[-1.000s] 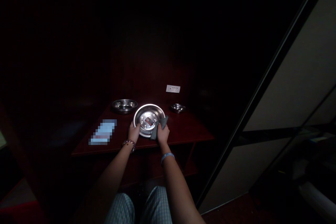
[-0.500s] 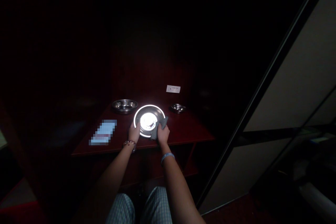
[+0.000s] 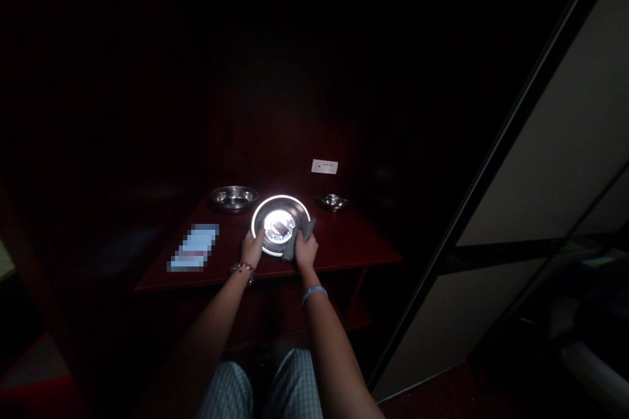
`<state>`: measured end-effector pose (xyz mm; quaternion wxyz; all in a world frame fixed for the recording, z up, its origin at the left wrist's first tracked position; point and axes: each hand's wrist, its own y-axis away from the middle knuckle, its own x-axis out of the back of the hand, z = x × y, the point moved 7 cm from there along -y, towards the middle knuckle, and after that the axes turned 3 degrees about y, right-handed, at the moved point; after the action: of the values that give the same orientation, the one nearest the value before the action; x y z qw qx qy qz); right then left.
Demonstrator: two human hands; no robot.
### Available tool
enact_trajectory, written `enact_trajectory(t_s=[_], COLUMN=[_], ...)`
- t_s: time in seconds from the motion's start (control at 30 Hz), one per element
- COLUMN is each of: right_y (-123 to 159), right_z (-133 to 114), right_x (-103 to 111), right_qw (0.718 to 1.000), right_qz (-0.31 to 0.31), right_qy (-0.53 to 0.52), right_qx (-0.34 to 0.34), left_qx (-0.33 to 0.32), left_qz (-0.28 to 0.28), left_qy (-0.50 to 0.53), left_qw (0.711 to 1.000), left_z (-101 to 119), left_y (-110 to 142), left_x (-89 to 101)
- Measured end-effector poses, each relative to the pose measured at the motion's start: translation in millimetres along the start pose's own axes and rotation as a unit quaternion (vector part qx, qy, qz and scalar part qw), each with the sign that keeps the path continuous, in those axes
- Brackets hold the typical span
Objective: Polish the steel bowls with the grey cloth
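A shiny round metal basin [image 3: 298,213] is tilted up in front of me, its inside facing me and bright with glare. My left hand [image 3: 252,247] grips its lower left rim, thumb over the inner side. On the lower right, my right hand [image 3: 306,251] is closed on a dark grey cloth [image 3: 289,250] pressed against the rim. Fingers behind the basin are hidden on both sides. Whether the basin's lower edge touches the table cannot be made out.
The dark red table [image 3: 354,242] also bears a wide metal basin [image 3: 234,199] at back left, a small metal bowl [image 3: 334,202] at back right and a blurred pale rectangle [image 3: 194,249] at left. A white socket [image 3: 325,167] is on the wall. Pale panels [image 3: 535,177] rise at right.
The basin has tilted very slightly, and the glare inside it has shrunk, leaving a darker patch at its centre. Both hands keep nearly the same place.
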<state>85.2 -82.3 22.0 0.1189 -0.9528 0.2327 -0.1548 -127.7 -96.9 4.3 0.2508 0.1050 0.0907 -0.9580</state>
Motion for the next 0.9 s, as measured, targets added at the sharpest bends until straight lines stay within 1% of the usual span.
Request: enact_trajectory(t_s=[0.2,0.3,0.4,0.5,0.67,0.73,0.9], right_y=[-1.0,-1.2,-1.2,-0.8,0.2,0.7,1.7], right_z=[1.4,1.6,1.6,0.5,-1.2,-1.8,-3.9], right_x=[0.0,0.8,1.3,3.1,4.2,4.5,4.8], right_qw=[1.0,1.0,1.0,1.0,0.999,0.999,0.999], right_qz=[0.008,0.014,0.016,0.025,0.03,0.033,0.03], right_qy=[-0.004,-0.009,-0.005,-0.005,-0.01,-0.015,-0.014], right_qx=[-0.004,-0.004,-0.005,0.002,0.013,0.015,0.018], left_qx=[-0.039,-0.04,-0.033,-0.028,-0.043,-0.044,-0.049], left_qz=[-0.054,-0.067,-0.06,-0.051,-0.065,-0.058,-0.046], left_qy=[0.022,0.023,0.021,0.024,0.034,0.03,0.033], left_qw=[0.998,0.997,0.997,0.998,0.996,0.997,0.997], left_z=[10.0,15.3,17.9,16.2,10.0,8.4,13.9], left_y=[6.0,9.1,9.9,8.0,3.5,2.5,4.2], left_x=[-8.8,-12.4,-13.4,-13.2,-13.8,-11.9,-10.4])
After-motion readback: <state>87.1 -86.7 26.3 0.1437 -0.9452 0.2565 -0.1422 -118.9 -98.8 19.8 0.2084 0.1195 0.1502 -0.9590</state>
